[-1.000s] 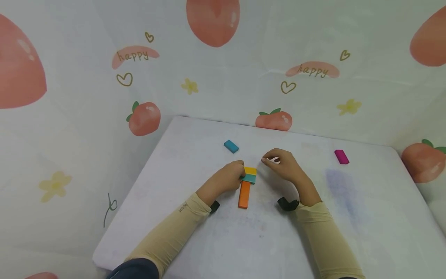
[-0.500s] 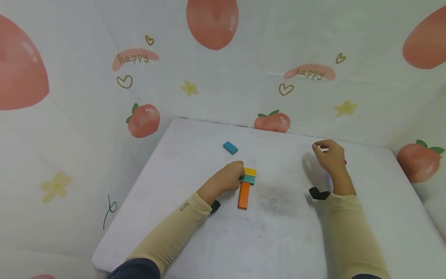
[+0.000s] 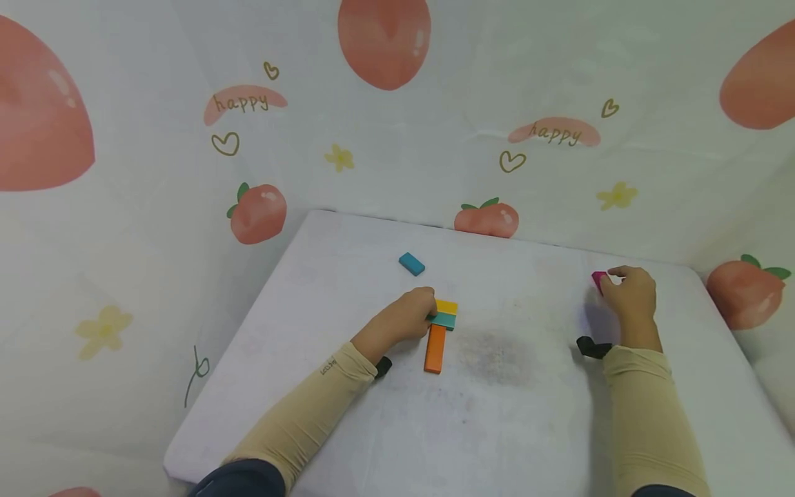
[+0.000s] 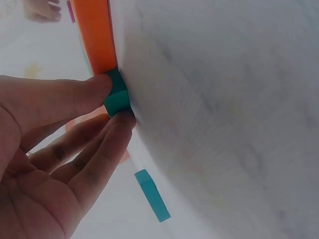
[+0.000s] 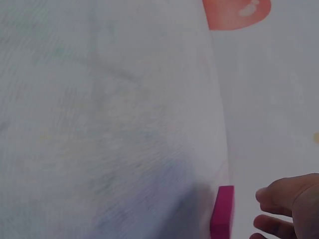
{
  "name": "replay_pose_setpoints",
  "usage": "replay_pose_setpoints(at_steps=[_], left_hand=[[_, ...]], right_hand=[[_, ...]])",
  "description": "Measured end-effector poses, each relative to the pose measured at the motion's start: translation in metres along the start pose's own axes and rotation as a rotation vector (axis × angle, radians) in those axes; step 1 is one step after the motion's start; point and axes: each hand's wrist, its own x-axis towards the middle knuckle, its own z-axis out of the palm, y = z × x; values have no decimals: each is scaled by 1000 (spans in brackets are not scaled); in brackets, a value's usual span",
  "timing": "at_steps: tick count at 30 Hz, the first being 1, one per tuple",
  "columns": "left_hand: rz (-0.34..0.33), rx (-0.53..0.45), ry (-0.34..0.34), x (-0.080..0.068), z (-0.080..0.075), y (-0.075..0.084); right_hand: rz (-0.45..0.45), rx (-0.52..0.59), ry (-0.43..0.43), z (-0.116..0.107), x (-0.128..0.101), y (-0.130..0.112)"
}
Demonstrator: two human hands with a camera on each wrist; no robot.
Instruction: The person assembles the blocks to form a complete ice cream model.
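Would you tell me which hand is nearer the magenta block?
Right. The right hand is at the magenta block; the left hand pinches the teal block mid-table.

Your desk wears a white cloth, smudged grey near the middle and faintly bluish toward the right side. Lying flat on it: a blue block alone toward the far edge, well apart from the rest. Near the middle, an orange block lies lengthwise, pointing away from you; a teal block lies crosswise, touching its far end, and a yellow block sits just beyond the teal one, touching it. Together they form a T. Far right, near the back corner, a magenta block lies on the cloth, mostly hidden in the head view; the right wrist view shows it close to the desk's edge.
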Motion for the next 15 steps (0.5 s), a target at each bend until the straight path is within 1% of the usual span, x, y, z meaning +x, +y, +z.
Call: replay_pose_setpoints(at_steps=[4,10,15], left_hand=[[1,2,4,0,0,-1],[1,-3,7,0,0,0],[-1,-6,0,0,0,-1]], right_hand=[[12,-8,-33,2,2,6],[-7,-3,-36,4,4,10],[-9,-1,-58,5,3,10]])
